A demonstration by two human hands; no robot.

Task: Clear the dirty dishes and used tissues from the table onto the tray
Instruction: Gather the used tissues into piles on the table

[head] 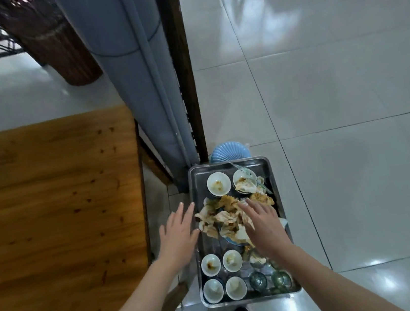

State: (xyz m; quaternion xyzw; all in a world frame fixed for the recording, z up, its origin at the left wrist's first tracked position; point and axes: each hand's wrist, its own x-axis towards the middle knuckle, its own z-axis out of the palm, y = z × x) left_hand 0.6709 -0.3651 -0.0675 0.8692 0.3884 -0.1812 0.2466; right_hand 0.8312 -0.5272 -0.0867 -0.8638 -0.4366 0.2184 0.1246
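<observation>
Six small bowls [218,184]: white, sauce-stained, all on the tray; two at its far end, four in a block at its near left corner.
Tray [252,299]: metal, rectangular, just beside the right edge of the table and off the wood. What bears it is hidden; a blue ribbed thing [227,152] shows past its far rim.
Tissues [221,216]: crumpled, brown-stained, heaped across the middle of the tray between the two groups of bowls.
Glass cups [257,280]: two, at the near right corner of the tray, beside the bowls.
Left hand [179,228]: fingers straight and spread, holding nothing; it hovers at the tray's left rim, fingertips near the heap. Contact with the rim cannot be told.
Right hand [264,222]: flat, palm down, fingers straight over the right side of the heap; it grips nothing and seems to rest on or press the paper.
Table [46,205]: wooden planks, left of the tray.
Step in hand: judged as settling the load — patting the tissues down inside the rim. Every dish and tissue in view is on the tray, so the gathering looks near its end.
Next move calls for: a hand at each side rim and a level lift, since the bowls stand loose and the paper is light — or a look at the unseen part of the table.
</observation>
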